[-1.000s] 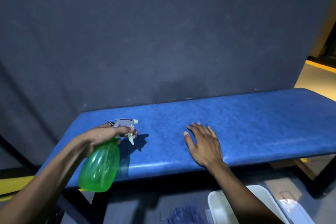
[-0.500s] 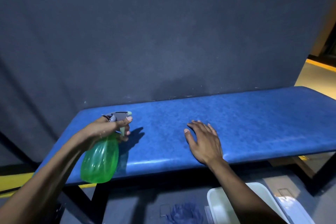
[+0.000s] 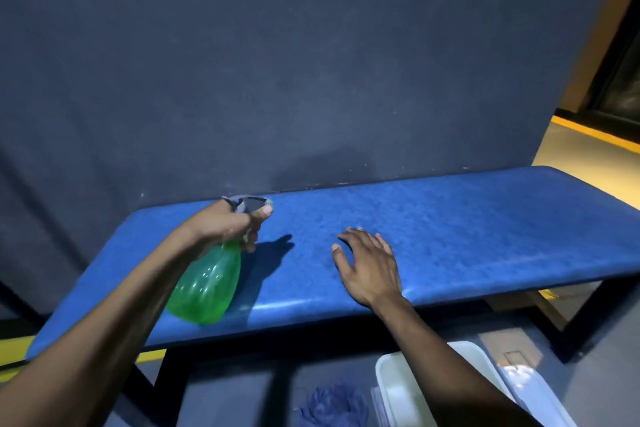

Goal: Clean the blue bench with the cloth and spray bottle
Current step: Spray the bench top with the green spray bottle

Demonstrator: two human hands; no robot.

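We are gripping the green spray bottle (image 3: pixel 207 282) in our left hand (image 3: pixel 221 224) over the blue bench (image 3: pixel 450 236), right hand (image 3: pixel 370 265) lying flat and empty; wiping is not yet starting, the cloth (image 3: pixel 334 404) lying on the floor

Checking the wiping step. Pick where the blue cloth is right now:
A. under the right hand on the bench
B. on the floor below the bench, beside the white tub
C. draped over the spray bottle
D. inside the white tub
B: the blue cloth lies on the floor below the blue bench, left of the white tub; the right hand rests bare on the bench.
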